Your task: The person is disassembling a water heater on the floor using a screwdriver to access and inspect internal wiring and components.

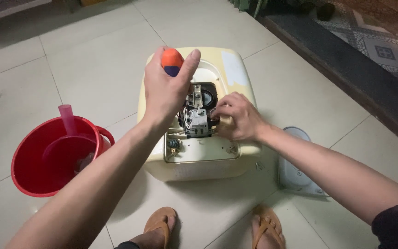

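1. One cream-coloured appliance housing (236,157) lies in the middle of the floor, its inner parts exposed.
2. One screwdriver with an orange handle (172,60) stands over the opening.
3. Two hands: the left hand (166,90) around the screwdriver, the right hand (237,117) at the opening's right edge.
4. One red bucket (33,177) on the left.
5. One pink scoop (67,121) inside that bucket.
6. One pale cover panel (295,175) on the floor, right of the housing.
7. Two brown sandals (267,227), near, at the bottom edge.
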